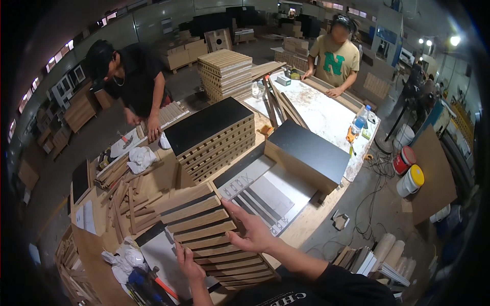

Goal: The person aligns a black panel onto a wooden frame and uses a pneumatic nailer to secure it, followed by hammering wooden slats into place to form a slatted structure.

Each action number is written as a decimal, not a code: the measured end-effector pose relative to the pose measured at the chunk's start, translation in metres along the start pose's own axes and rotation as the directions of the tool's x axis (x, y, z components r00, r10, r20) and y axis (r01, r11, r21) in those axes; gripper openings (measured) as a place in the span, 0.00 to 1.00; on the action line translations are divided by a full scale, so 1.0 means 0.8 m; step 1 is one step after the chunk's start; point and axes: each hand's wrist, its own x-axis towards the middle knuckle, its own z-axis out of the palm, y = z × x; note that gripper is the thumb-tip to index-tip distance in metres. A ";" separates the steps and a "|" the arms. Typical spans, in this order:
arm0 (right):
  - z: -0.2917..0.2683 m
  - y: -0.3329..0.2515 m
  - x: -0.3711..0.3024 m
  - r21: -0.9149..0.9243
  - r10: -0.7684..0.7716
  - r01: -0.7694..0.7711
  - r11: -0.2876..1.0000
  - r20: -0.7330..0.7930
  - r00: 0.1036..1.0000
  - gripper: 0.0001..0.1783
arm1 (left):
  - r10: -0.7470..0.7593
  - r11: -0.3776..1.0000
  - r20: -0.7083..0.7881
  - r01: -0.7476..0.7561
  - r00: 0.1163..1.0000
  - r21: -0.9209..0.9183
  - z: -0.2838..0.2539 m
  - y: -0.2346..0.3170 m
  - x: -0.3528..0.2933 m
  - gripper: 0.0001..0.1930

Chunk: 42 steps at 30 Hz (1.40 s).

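Note:
Tilted up in front of me is a slatted wooden panel [204, 223], with light wood strips over a dark backing. My left hand [190, 266] grips its lower left edge, thumb up against the slats. At the upper right edge my right hand [251, 228] holds the same panel, its thumb over the front and the fingers along the edge. Beyond it lies a pale board [270, 191] with drawn marks and dark strips. Part of the panel's lower end runs behind my forearms and shirt.
A stack of slatted panels [212, 130] with a black top and a black-topped box [306, 153] stand ahead. Loose wood strips [130, 209], a white cloth [141, 159] and a hammer [166, 286] lie left. Two people work across the table; buckets [411, 181] and cables are on the right floor.

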 end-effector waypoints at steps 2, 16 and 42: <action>-0.001 -0.004 0.001 0.004 0.007 -0.007 1.000 0.002 1.000 0.41 | -0.001 1.000 0.000 0.001 1.000 -0.005 0.001 0.001 -0.002 0.29; 0.006 0.096 0.021 0.704 0.306 -0.195 0.683 -0.033 0.951 0.40 | 0.121 0.730 0.529 -0.436 0.840 0.525 0.108 0.147 0.013 0.47; 0.010 0.111 0.026 0.441 0.440 -0.410 0.798 0.037 0.897 0.40 | -0.080 0.658 -0.225 0.221 0.971 0.720 -0.042 0.082 0.012 0.22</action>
